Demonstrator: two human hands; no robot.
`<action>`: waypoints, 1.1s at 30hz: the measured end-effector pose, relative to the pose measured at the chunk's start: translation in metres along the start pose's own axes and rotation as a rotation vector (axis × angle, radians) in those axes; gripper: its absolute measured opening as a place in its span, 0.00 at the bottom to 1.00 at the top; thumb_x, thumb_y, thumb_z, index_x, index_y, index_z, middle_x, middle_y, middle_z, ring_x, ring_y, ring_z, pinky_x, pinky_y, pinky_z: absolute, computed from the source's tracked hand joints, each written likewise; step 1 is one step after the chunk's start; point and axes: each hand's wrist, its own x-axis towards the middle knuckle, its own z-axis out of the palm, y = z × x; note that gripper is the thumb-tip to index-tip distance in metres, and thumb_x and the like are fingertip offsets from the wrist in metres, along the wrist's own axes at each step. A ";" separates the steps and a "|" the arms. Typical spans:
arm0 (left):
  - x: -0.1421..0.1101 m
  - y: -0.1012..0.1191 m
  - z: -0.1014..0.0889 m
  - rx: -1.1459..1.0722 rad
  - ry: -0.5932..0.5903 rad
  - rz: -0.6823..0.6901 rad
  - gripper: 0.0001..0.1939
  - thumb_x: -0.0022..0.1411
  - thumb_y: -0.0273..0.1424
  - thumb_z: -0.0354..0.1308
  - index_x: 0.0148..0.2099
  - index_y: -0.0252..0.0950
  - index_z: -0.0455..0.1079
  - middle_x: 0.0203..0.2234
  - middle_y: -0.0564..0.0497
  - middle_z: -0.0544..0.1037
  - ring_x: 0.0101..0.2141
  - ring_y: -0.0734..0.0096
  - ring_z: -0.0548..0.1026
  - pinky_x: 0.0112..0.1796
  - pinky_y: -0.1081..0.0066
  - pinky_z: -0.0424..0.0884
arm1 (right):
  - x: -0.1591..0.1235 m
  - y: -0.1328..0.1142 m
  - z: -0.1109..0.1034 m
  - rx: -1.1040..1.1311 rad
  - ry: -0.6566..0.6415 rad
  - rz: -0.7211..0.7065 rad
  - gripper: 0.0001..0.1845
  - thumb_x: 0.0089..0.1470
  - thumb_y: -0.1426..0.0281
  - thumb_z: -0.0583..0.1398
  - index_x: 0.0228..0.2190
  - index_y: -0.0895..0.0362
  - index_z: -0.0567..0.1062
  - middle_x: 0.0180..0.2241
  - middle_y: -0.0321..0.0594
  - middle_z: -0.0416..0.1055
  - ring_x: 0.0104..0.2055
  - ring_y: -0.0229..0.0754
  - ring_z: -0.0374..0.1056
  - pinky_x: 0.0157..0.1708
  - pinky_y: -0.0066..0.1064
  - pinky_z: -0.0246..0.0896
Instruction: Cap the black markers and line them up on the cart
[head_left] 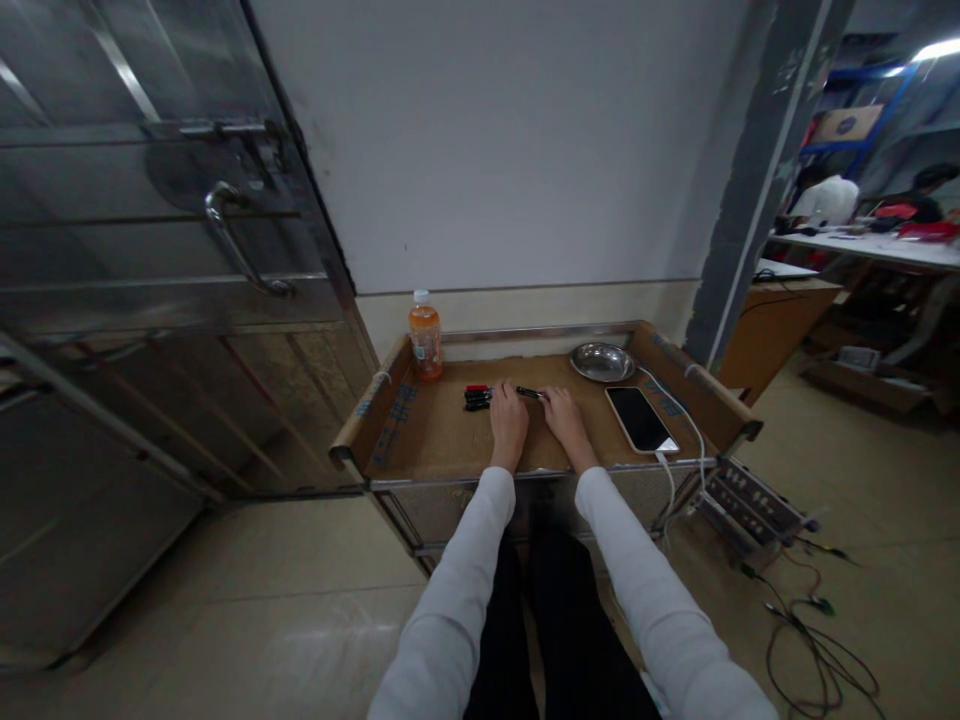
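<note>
My left hand [509, 425] rests on the cardboard-lined top of a small cart [442, 440], its fingers curled down over a few pens [477, 398]. One pen has a red end and the others look black. Their left ends stick out beside the hand; their right ends are hidden under it. My right hand [564, 420] lies a little to the right, its fingertips closed on the right end of a black pen [529, 393]. That pen points left, toward my left hand.
A bottle of orange drink [426, 340] stands at the tray's back left. At the right are a metal dish [602, 362] and a phone [642, 419] with a white cable. A power strip [757, 505] and loose cables lie on the floor. People sit at a far table [877, 247].
</note>
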 end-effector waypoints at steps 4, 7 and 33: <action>0.000 -0.002 0.006 -0.111 -0.092 0.084 0.22 0.62 0.20 0.42 0.59 0.29 0.56 0.53 0.35 0.68 0.56 0.60 0.66 0.54 0.61 0.65 | -0.001 0.001 0.000 0.086 0.017 0.000 0.18 0.61 0.75 0.46 0.46 0.58 0.71 0.46 0.47 0.71 0.48 0.44 0.63 0.51 0.34 0.55; 0.002 -0.001 0.006 -0.205 -0.140 0.150 0.22 0.64 0.22 0.42 0.59 0.31 0.56 0.55 0.38 0.66 0.58 0.64 0.63 0.57 0.63 0.63 | 0.000 0.001 0.002 0.128 -0.005 0.032 0.19 0.59 0.77 0.45 0.48 0.60 0.69 0.46 0.48 0.70 0.49 0.43 0.63 0.50 0.32 0.56; 0.005 -0.005 -0.004 -0.364 0.134 -0.033 0.06 0.67 0.27 0.46 0.44 0.35 0.63 0.41 0.45 0.71 0.43 0.67 0.71 0.46 0.65 0.67 | 0.003 0.019 0.021 0.188 0.212 0.013 0.12 0.57 0.76 0.52 0.36 0.58 0.75 0.38 0.47 0.72 0.43 0.46 0.63 0.47 0.37 0.57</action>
